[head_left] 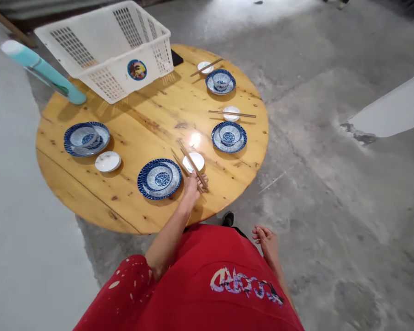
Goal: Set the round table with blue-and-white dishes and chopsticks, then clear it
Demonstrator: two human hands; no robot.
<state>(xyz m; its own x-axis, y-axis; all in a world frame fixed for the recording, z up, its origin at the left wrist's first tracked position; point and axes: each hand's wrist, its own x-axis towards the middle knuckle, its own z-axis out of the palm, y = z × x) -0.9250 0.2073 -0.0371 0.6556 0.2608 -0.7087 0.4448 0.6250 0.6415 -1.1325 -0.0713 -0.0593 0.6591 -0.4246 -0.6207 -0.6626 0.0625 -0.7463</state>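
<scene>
My left hand (195, 184) is closed round a pair of chopsticks (189, 158). The chopsticks slant over a small white dish (197, 161), and their shadow falls beside them on the wood. Just left of that hand lies a blue-and-white plate (142, 180) with a bowl (159, 178) of matching pattern on it. My right hand (266, 240) hangs beyond the table edge near my red shirt, its fingers loosely bent and slightly apart, with nothing visible in them.
The round wooden table (152, 133) bears more patterned plates with bowls, small white dishes (108, 161), and chopsticks (232, 113) across two of them. A white plastic basket (106, 76), a turquoise cylinder-like object (44, 71) and a dark flat object (176, 58) are at the back.
</scene>
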